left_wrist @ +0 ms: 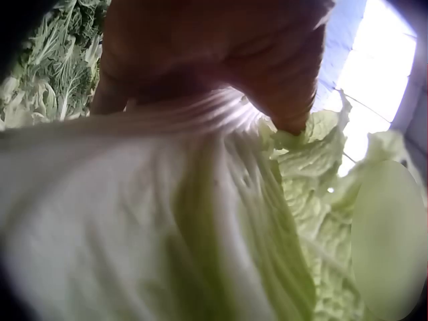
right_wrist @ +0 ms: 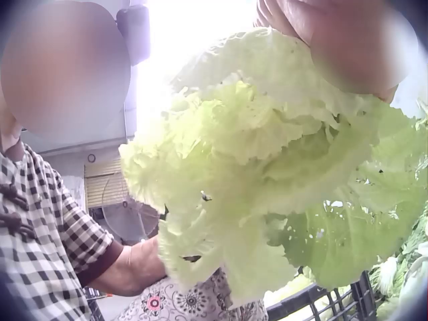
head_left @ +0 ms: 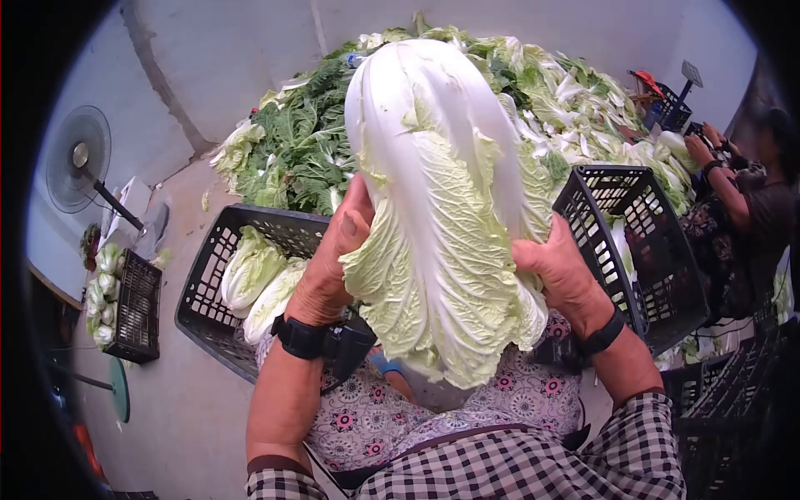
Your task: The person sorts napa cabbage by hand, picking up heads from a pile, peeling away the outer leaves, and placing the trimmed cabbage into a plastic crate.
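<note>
Behind, a heap of greens (head_left: 317, 142) is half hidden by the napa cabbage (head_left: 442, 208), clamped between left hand (head_left: 333, 258) and right hand (head_left: 558, 271); fingertips vanish behind leaves, both wrist views blurred.

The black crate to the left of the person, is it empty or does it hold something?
Not empty. The black crate holds at least two pale cabbages, lying inside near its far wall; the left hand hides part of it.

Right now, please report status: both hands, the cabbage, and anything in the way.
Left hand and right hand both grip the cabbage, one on each side. Cabbage held up, leafy end toward the person. Black crates left and right; nothing blocks.
</note>
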Available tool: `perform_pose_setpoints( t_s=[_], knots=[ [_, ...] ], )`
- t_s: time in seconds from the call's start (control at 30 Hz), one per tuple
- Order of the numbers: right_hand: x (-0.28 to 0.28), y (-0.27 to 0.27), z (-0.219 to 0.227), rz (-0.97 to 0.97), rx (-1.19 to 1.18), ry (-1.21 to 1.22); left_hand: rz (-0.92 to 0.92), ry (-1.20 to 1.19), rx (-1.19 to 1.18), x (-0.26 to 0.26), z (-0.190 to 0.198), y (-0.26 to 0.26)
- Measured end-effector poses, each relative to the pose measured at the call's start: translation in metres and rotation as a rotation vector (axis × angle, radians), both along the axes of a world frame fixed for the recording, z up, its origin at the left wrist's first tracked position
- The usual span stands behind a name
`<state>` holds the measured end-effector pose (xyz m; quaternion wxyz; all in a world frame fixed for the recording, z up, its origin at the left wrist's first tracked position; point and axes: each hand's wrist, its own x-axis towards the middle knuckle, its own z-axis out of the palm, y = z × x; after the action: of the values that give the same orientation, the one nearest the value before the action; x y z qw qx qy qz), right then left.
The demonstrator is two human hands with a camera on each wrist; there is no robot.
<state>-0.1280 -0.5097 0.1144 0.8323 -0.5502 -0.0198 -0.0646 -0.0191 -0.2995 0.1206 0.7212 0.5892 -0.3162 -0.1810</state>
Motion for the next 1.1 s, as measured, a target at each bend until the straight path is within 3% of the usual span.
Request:
perform_pose_setpoints(
  t_s=[0.23,0.43,0.6,0.73,0.87,0.97,1.03,1.1],
  knots=[
    [-0.050,-0.078,0.016,-0.445,-0.198,-0.088,-0.106,0.037,0.179,0.006,0.000,0.002],
    [-0.112,-0.195,0.021,-0.781,-0.556,-0.055,-0.115,-0.058,0.242,0.003,-0.005,-0.001],
    [-0.148,-0.260,-0.005,-1.005,-0.880,0.063,-0.121,-0.066,0.306,0.003,-0.006,-0.003],
    [-0.161,-0.289,-0.041,-0.988,-0.957,0.221,-0.119,-0.082,0.348,0.007,-0.010,-0.003],
    [-0.160,-0.334,-0.089,-1.044,-1.246,0.529,-0.126,-0.091,0.366,0.008,-0.010,-0.004],
    [-0.139,-0.321,-0.106,-0.860,-1.252,0.639,-0.125,-0.096,0.382,0.006,-0.007,-0.006],
    [-0.128,-0.324,-0.131,-0.802,-1.383,0.565,-0.128,-0.095,0.387,0.005,-0.006,-0.007],
    [-0.123,-0.323,-0.123,-0.693,-1.221,0.629,-0.127,-0.082,0.395,0.005,-0.006,-0.005]
  ],
)
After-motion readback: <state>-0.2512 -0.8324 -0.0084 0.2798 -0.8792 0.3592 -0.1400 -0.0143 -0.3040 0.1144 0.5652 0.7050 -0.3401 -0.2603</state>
